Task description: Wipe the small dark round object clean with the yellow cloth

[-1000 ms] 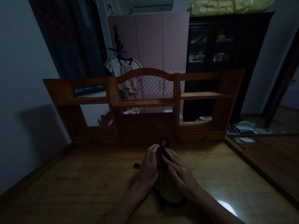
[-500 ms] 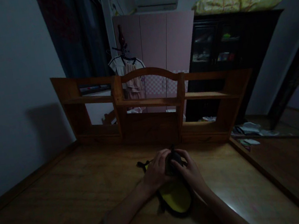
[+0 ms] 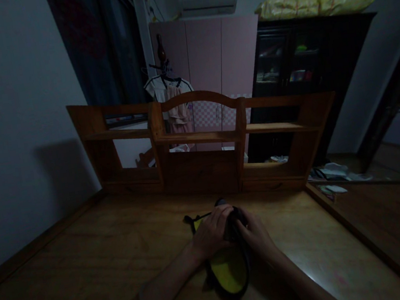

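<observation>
On the wooden table lies a pouch-like item with a yellow-green face and a black edge, and a thin black strap or cord reaches out at its upper left. My left hand is closed over its upper part, on a dark rounded piece whose kind is too dim to make out. My right hand pinches the black part on the right, thumb toward me and fingers partly hidden behind it. Both hands are close together, and much of the item's top is covered by them.
Beyond the hands, a wooden shelf unit stands along the table's far edge. A white wall borders the left, and a raised wooden rim runs down the right. Pink wardrobes and a dark cabinet stand farther back.
The yellow-faced item has shifted and turned slightly left at its lower end. A dark rounded part now shows above my left hand. My right hand has moved slightly downward on the black part.
</observation>
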{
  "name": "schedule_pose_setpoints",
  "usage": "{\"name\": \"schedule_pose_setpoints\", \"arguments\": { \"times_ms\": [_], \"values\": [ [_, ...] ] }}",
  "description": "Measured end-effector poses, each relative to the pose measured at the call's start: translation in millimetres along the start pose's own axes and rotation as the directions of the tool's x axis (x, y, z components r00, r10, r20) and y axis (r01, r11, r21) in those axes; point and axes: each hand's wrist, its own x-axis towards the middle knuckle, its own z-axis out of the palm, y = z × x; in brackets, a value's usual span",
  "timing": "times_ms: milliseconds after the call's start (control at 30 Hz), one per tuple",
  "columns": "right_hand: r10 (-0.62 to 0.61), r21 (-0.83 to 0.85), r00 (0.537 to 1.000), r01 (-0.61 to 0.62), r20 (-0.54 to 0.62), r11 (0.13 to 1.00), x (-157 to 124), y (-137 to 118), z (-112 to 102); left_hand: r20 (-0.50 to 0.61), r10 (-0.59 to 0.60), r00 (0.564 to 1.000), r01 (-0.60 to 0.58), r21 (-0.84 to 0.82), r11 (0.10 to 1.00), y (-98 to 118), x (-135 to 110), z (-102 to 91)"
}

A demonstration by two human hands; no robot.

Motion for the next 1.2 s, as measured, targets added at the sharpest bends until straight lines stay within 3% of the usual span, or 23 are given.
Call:
{"name": "schedule_pose_setpoints", "arguments": {
  "times_ms": [133,267,433,533,667,867,1200],
  "values": [
    [0.002,0.015,1.000,-0.002,-0.008,1.000,1,8,4,0.020,-0.002,1.000,0.003,-0.008,1.000,0,0,-0.3],
    [0.045,0.230,0.999,-0.047,0.013,0.972,4,8,8,0.030,-0.005,1.000,0.005,0.001,1.000,3,1,-1.9],
    [0.127,0.603,0.979,-0.198,0.159,0.773,4,-5,7,-0.033,0.071,0.997,-0.069,0.047,0.996,5,0,-0.7],
    [0.130,0.682,0.966,-0.251,0.224,0.687,3,-13,4,-0.045,0.072,0.996,-0.069,0.075,0.995,5,0,-0.2],
    [0.137,0.617,0.982,-0.188,0.130,0.764,4,-15,4,-0.013,0.013,1.000,-0.012,0.075,0.997,7,0,-1.6],
    [0.000,0.315,1.000,-0.003,0.010,0.949,4,-11,2,0.030,-0.009,1.000,0.008,0.058,0.998,7,0,-1.1],
    [-0.082,0.150,0.996,0.079,0.014,0.985,1,-10,1,0.045,-0.038,0.998,0.036,0.049,0.998,8,1,0.6]
  ]
}}
